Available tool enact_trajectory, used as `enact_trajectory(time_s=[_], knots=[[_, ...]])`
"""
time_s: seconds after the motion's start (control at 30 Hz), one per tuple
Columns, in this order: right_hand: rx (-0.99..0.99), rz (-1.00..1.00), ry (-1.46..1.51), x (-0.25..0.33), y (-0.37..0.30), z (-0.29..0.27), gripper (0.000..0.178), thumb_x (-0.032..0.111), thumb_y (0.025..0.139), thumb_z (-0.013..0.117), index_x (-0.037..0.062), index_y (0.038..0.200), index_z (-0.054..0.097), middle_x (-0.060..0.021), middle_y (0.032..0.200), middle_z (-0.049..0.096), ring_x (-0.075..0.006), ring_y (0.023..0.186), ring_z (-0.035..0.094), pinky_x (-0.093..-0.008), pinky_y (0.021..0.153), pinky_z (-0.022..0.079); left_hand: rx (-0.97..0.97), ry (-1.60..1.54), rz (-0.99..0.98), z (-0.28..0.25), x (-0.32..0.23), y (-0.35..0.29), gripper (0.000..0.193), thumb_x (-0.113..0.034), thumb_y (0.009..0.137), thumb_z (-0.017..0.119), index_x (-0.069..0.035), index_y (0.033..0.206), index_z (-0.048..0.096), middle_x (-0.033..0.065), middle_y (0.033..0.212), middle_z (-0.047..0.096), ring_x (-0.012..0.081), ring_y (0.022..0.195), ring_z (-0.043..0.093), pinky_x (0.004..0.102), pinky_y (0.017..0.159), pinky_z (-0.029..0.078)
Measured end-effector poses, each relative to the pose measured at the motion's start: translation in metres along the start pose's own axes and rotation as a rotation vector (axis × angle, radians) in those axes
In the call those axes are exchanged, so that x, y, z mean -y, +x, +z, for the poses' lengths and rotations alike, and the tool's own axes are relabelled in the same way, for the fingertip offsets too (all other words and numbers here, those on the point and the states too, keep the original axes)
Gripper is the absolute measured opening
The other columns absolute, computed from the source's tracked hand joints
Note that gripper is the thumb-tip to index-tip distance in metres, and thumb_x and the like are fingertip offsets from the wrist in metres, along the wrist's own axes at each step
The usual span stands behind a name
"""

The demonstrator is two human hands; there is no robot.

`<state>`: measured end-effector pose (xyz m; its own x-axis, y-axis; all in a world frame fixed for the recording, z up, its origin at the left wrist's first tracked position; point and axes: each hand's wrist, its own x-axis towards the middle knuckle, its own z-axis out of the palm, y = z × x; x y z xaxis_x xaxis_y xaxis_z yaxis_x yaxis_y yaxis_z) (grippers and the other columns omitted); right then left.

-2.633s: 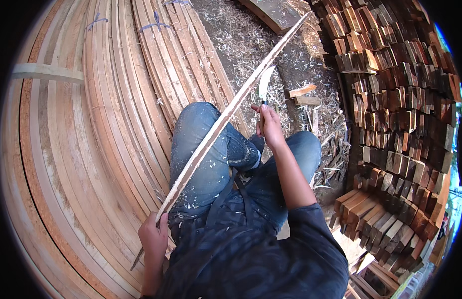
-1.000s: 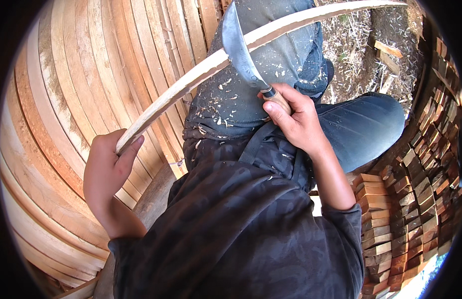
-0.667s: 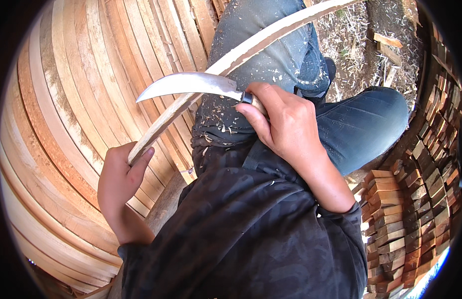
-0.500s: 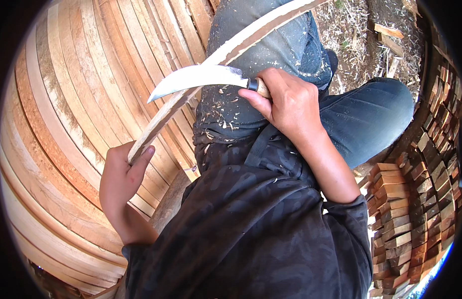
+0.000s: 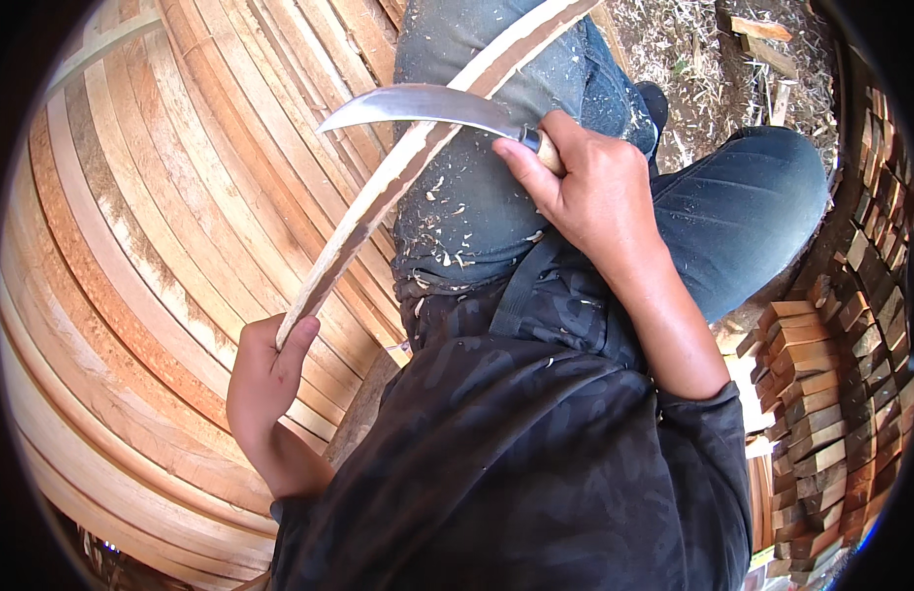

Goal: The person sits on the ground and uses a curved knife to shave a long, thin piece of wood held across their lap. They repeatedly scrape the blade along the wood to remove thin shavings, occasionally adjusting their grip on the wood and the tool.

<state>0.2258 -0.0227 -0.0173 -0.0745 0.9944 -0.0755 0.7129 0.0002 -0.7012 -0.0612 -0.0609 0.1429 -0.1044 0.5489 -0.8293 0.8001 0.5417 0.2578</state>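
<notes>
Shaving a long wooden strip point(image 5: 398, 187) with a curved knife point(image 5: 423, 103) over the lap.

Gripped at its lower end by the left hand point(image 5: 265, 379), whose fingers close around it, the strip slants up and to the right across the person's jeans point(image 5: 477, 197) toward the top edge of the view. The right hand point(image 5: 595, 192) is clenched on the knife's pale handle, and the blade lies across the strip, its point aimed left. Small wood shavings point(image 5: 447, 231) cling to the denim. Stacked planks point(image 5: 152, 227) fill the left side; short cut wood blocks point(image 5: 831, 394) are piled on the right.
</notes>
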Motion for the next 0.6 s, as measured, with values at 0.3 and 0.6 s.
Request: enact_trajectory(time_s=[0.3, 0.6], knots=[[-0.106, 0.222, -0.248, -0.045, 0.014, -0.011, 0.053, 0.055, 0.085, 0.058, 0.0054, 0.067, 0.057, -0.0142, 0.062, 0.062, -0.0355, 0.058, 0.063, -0.0445, 0.055, 0.050, -0.035, 0.019, -0.036, 0.008, -0.006, 0.002, 0.041, -0.023, 0.096, 0.055, 0.003, 0.066, 0.048, 0.0019, 0.053, 0.032, 0.0097, 0.055, 0.029, 0.0298, 0.047, 0.028], [-0.078, -0.052, -0.004, -0.029, 0.008, -0.027, 0.043, 0.043, 0.086, 0.064, 0.0036, 0.070, 0.056, -0.0145, 0.061, 0.060, -0.0332, 0.054, 0.060, -0.0423, 0.050, 0.048, -0.061, 0.106, 0.027, 0.012, -0.022, -0.008, 0.037, -0.024, 0.097, 0.054, 0.007, 0.075, 0.054, 0.0079, 0.052, 0.035, 0.0123, 0.053, 0.031, 0.0322, 0.047, 0.030]])
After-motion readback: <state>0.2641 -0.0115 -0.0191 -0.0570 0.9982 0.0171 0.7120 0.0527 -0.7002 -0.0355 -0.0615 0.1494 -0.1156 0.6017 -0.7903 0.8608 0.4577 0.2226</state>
